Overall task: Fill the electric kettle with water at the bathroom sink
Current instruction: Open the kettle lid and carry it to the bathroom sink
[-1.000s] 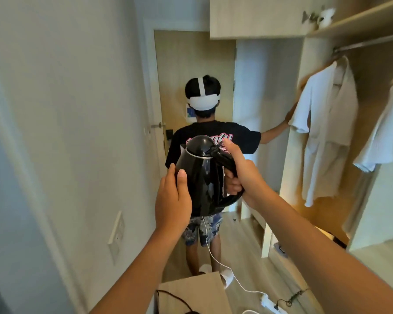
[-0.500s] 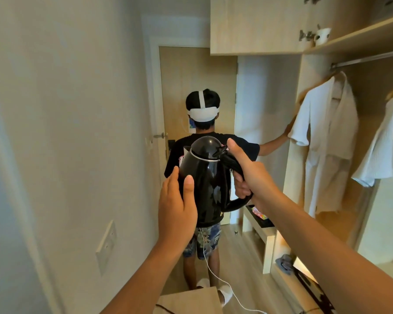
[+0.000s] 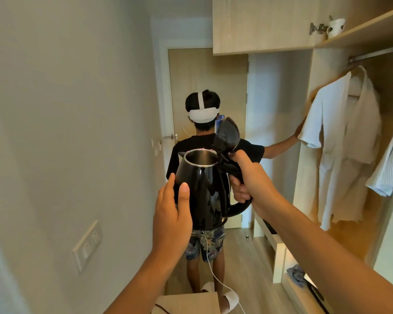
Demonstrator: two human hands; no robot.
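In the narrow hallway, between the pale wall (image 3: 66, 132) on the left and the open wardrobe (image 3: 327, 155) on the right, the black electric kettle (image 3: 202, 189) was held up in mid-air at chest height, carried by nothing but the two hands. Its lid (image 3: 227, 134) stood flipped up on the hinge, and the bare metal rim and inside of the pot showed. The right hand (image 3: 247, 180) had its fingers curled tight round the kettle's handle, with the thumb up near the lid catch. The left hand (image 3: 173, 211) lay flat against the near side of the kettle's body, fingers straight and together, pressing rather than gripping.

Just beyond the kettle another person (image 3: 204, 168) stood with their back turned, wearing a white head strap, a black shirt and patterned shorts, one arm stretched out to the wardrobe's edge. A closed wooden door (image 3: 202, 75) lay ahead of them. White robes (image 3: 340, 141) hung from the wardrobe rail. A thin white cable (image 3: 210, 264) trailed down to the wooden floor beside white slippers (image 3: 230, 300), and a switch plate (image 3: 87, 245) sat low on the left wall.
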